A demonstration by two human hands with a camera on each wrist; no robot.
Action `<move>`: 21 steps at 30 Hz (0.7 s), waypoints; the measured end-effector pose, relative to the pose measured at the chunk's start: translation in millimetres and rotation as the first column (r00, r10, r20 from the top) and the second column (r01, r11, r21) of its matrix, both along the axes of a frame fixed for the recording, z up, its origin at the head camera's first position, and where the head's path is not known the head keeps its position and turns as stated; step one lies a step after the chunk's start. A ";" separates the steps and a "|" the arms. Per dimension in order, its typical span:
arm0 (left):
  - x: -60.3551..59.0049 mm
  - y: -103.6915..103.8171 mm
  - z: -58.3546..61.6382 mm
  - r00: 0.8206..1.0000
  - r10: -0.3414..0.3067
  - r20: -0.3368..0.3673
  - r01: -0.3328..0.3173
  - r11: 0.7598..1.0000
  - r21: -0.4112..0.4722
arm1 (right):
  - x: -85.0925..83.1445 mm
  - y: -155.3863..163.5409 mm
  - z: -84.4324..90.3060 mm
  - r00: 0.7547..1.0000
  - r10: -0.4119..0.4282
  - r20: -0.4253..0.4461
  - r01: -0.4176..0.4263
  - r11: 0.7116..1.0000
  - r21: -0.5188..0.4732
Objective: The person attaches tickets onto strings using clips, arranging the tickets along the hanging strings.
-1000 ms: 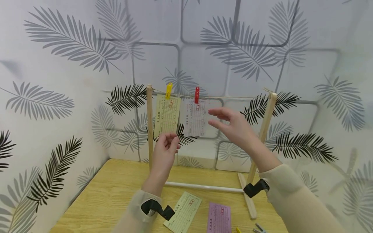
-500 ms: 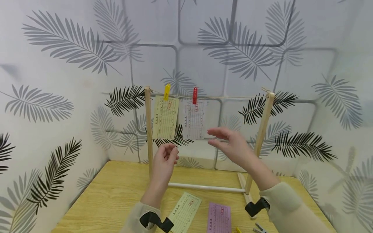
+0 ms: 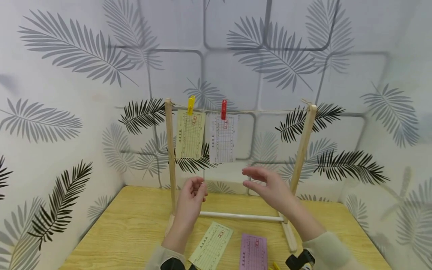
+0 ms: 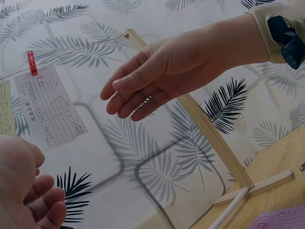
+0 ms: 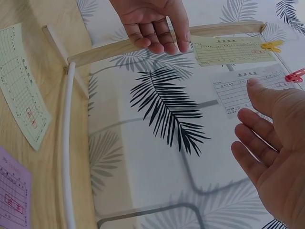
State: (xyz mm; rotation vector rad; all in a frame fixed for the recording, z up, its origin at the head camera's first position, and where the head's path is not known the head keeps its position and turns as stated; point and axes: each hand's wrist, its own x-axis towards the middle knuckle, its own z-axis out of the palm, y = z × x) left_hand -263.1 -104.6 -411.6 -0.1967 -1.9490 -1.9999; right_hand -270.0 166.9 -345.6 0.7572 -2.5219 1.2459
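Table: wooden top; the rack's feet stand on it, and the loose slips lie at its near edge.
Rack: two upright posts with a string across the top; the right half of the string is bare, so that looks like the free stretch for hanging.
Hung slips: a yellow-green one under a yellow peg, a white one under a red peg, side by side at the left end.
Loose slips: a green slip and a purple slip lie flat, just below both hands.
Right hand: empty, fingers straight and relaxed, in mid-air below the white slip.
Left hand: empty, fingers loosely curled, beside the left post.
Doing it well: probably lift one slip by a short edge and keep it flat, well apart from the hung ones.
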 end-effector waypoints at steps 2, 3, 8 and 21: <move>1.9 1.0 -4.3 1.000 -0.010 0.009 0.010 1.000 -0.006 | 3.9 0.5 -7.7 1.000 -0.002 0.016 0.002 1.000 -0.014; 3.0 1.3 -6.1 1.000 -0.014 0.012 0.014 1.000 -0.009 | 5.9 1.0 -12.4 1.000 -0.004 0.024 0.004 1.000 -0.022; 7.8 1.0 -14.9 0.999 -0.032 0.034 0.034 0.999 -0.037 | 13.5 5.5 -40.4 0.998 -0.019 0.060 0.022 0.998 -0.057; 17.9 -3.0 -47.3 0.994 -0.078 0.075 0.091 0.980 -0.176 | 40.5 31.0 -90.6 0.984 -0.076 0.161 0.092 0.992 -0.092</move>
